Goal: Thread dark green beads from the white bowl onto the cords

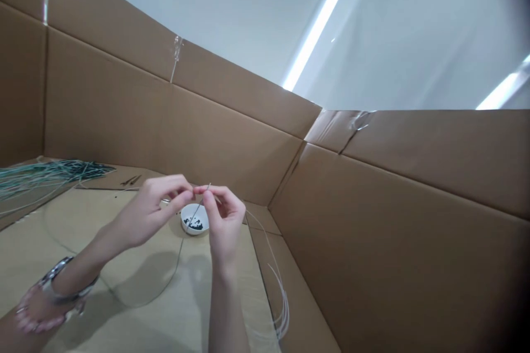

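My left hand [159,207] and my right hand [223,212] meet fingertip to fingertip above a small white bowl [185,213] of tiny black pieces. Between the right thumb and forefinger is a thin grey cord [179,256], its tip standing above them. From there it runs down past the bowl and loops across the pale board beneath my left forearm. The left thumb and forefinger are pinched together; anything between them is too small to make out. A watch and a pink beaded bracelet circle my left wrist.
Cardboard walls [232,138] surround the pale board [165,320]. A bundle of green and white strands [53,174] lies at the far left, near small brown tools [131,180]. Coiled white cord [284,309] lies along the right edge.
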Demonstrator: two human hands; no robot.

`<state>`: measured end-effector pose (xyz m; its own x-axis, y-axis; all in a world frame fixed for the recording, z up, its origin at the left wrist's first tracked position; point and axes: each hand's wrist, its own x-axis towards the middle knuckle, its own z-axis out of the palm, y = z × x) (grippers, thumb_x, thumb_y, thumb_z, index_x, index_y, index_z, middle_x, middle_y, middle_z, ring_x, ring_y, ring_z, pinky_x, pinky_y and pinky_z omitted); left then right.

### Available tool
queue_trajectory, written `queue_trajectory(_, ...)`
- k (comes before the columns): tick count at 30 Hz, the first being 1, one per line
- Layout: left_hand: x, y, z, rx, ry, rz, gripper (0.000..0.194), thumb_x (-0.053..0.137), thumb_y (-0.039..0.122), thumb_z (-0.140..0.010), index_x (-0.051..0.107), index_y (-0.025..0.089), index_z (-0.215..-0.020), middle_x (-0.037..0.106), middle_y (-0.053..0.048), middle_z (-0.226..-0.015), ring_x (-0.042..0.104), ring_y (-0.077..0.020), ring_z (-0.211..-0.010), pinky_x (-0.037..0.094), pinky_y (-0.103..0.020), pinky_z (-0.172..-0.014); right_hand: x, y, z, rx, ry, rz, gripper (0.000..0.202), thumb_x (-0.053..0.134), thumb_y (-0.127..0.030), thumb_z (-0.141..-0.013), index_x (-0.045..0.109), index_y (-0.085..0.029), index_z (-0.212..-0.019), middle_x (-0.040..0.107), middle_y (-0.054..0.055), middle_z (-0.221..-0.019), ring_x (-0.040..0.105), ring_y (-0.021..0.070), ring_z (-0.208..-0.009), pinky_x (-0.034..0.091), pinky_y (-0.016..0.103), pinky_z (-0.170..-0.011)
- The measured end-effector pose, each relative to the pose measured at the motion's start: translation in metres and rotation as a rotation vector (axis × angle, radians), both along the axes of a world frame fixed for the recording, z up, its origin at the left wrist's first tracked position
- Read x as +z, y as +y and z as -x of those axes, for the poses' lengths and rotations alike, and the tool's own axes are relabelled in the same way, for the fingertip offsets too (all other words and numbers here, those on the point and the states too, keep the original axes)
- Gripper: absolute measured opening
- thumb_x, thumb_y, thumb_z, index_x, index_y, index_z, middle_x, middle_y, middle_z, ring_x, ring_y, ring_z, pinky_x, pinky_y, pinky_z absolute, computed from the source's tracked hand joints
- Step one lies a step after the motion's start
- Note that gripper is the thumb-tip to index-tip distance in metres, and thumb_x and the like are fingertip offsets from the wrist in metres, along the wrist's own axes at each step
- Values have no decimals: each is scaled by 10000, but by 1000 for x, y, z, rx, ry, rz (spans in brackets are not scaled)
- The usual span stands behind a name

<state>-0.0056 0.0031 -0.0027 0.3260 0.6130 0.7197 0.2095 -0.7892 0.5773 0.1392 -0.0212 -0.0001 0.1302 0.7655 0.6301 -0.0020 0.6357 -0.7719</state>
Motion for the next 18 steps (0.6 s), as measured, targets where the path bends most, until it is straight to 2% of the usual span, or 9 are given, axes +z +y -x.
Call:
queue_trajectory(3,4,-2,6,65,-157,-25,158,559,328,-901,636,193,-873,633,3,-839,611,-93,-765,491,-171,-670,-1,0,0,45,-68,43,121,648,-286,-807,654,-184,-741,689,14,-698,677,125,-660,580,255,-680)
queue_trajectory(6,5,-5,6,20,-206,-23,94,608,271,-869,649,186,-859,635,3,-809,618,-79,-711,516,-148,-629,-3,-2,4,86,-114,68,133,632,-305,-825,633,-187,-764,677,4,-685,668,114,-601,587,245,-635)
queue_trajectory(10,5,-6,3,22,-231,-22,116,622,231,-851,651,159,-764,631,-12,-751,610,-88,-670,510,-152,-568,-5,-4,9,81,-174,49,166,607,-324,-849,606,-188,-754,672,7,-704,655,104,-557,585,239,-604)
queue_trajectory(18,7,-3,4,-32,-296,21,122,624,204,-843,652,161,-733,614,1,-716,594,-77,-642,507,-141,-543,-2,-7,12,67,-148,48,154,606,-302,-844,607,-190,-739,685,10,-719,670,108,-576,580,232,-595)
